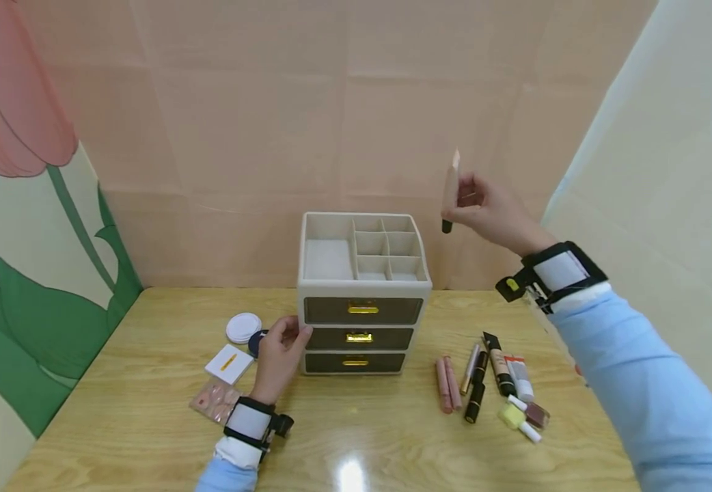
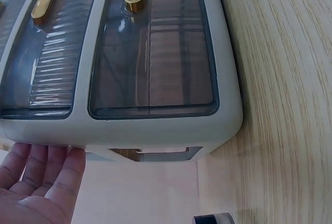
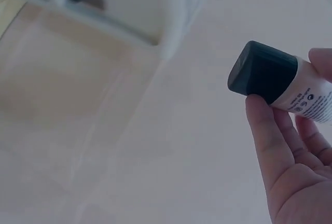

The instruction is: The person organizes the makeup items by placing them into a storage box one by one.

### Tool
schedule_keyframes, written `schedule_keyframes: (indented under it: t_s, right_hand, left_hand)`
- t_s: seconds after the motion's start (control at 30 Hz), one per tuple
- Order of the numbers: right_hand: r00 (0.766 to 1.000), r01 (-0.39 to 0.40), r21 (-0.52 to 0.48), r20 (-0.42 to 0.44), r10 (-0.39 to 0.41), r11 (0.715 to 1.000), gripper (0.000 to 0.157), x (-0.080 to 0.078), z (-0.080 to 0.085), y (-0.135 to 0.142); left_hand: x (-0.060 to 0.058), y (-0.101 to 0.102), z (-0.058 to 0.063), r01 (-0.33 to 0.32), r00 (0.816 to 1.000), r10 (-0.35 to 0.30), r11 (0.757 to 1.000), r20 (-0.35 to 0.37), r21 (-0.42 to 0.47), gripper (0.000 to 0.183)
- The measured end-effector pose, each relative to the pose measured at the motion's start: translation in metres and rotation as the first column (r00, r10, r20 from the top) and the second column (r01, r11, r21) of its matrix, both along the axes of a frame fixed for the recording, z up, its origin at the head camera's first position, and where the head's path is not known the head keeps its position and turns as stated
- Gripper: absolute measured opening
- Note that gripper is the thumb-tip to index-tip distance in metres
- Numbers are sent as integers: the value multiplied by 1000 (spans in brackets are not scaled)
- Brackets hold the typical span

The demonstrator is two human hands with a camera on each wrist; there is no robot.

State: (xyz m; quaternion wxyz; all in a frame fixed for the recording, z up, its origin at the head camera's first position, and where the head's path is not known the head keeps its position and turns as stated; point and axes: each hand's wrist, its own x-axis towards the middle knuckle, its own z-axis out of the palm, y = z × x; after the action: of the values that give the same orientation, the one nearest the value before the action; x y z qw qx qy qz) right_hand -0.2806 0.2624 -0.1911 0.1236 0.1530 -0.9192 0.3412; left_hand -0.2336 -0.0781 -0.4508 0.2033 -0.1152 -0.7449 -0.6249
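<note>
A white makeup organizer [image 1: 363,287] with three dark drawers and an open divided top stands upright on the table. My left hand [image 1: 279,359] rests its fingertips against the organizer's left side; in the left wrist view the fingers [image 2: 65,175] reach up to that wall fairly straight. Up in the air, right of the organizer and above its top, my right hand [image 1: 491,208] pinches a beige cosmetic tube [image 1: 451,188]. The tube is nearly upright, its black cap [image 3: 264,71] pointing down. Small print shows beside the cap in the right wrist view.
Right of the organizer lie pink tubes [image 1: 444,386], black tubes [image 1: 475,403], another beige tube [image 1: 499,365], a white tube [image 1: 521,379] and nail polish bottles [image 1: 512,415]. Left of it are white round puffs [image 1: 243,327], a white square box [image 1: 229,364] and a pinkish palette [image 1: 214,400].
</note>
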Motion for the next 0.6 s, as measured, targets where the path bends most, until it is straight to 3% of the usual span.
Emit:
schedule_keyframes:
  t_s: [0.23,0.6]
  right_hand:
    - [999,-48,-52,6,48,998,49,-12,19,-27]
    - [997,-23,-37,67,26,999,53,-38,23,-63]
  left_hand:
    - [-1,3,0,4,1000,-4,1000,0,5,25]
    - [-3,9,-8,16,1000,-16,1000,25,14,25]
